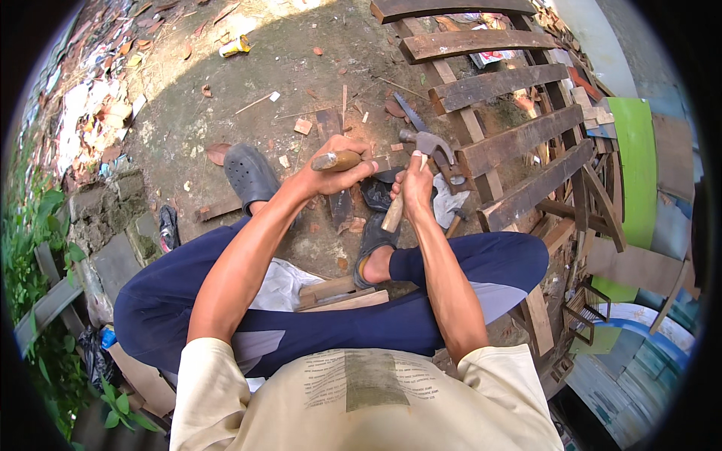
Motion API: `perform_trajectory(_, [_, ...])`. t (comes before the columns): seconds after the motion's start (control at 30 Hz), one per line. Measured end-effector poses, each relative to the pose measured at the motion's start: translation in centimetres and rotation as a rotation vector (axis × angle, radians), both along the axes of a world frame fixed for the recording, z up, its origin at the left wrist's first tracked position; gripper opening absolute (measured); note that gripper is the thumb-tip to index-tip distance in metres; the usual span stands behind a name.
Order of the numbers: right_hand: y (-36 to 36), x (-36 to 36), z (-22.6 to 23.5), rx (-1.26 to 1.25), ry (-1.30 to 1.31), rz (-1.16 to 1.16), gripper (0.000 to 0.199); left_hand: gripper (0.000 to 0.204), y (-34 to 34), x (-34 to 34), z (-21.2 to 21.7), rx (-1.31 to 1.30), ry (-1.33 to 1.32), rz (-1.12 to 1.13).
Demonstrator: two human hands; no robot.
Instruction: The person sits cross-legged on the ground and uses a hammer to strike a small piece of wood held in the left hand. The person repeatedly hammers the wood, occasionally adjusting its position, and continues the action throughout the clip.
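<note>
I sit with my knees apart and both hands held out over the ground. My left hand [342, 167] is closed round a round wooden handle [338, 160], whose butt points towards the left. What the handle belongs to is hidden by my fingers. In my right hand [416, 186] is a claw hammer [432, 144], gripped by its pale wooden shaft close under the metal head. The shaft's end slants down towards my right foot. Just beyond the hammer a handsaw [410, 114] lies on the ground. A dark wood strip [340, 203] lies below my left hand.
A slatted wooden frame [519, 128] leans at the right, beside stacked boards and a green panel [633, 165]. Wood offcuts [342, 293] and a white sack [280, 286] lie between my legs. Broken blocks [109, 203] and plants edge the left. A yellow wrapper [235, 46] lies far off.
</note>
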State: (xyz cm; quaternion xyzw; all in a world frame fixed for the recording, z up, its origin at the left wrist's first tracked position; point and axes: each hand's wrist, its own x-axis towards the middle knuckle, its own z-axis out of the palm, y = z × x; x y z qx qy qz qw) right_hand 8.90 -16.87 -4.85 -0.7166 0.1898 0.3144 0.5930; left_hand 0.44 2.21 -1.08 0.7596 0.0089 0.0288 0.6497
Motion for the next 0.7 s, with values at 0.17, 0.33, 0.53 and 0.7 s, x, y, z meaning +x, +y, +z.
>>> perform_trajectory(0.17, [-1.7, 1.3, -1.3, -0.138, 0.220, 0.326, 0.046, 0.025, -0.4, 0.7, 0.1, 0.037, -0.020, -0.089])
perform_trajectory(0.33, [-1.0, -0.6, -1.0, 0.030, -0.057, 0.055, 0.044, 0.024, -3.3, 3.9, 1.7, 0.131, -0.014, -0.217])
perform_trajectory(0.53, [-0.4, -0.3, 0.5, -0.034, 0.155, 0.299, 0.047, 0.025, -1.2, 2.8, -0.2, 0.091, -0.117, -0.105])
perform_trajectory(0.7, [-1.5, 0.5, -0.4, -0.030, -0.016, -0.041, 0.048, 0.027, -0.9, 2.4, 0.3, 0.047, -0.031, -0.068])
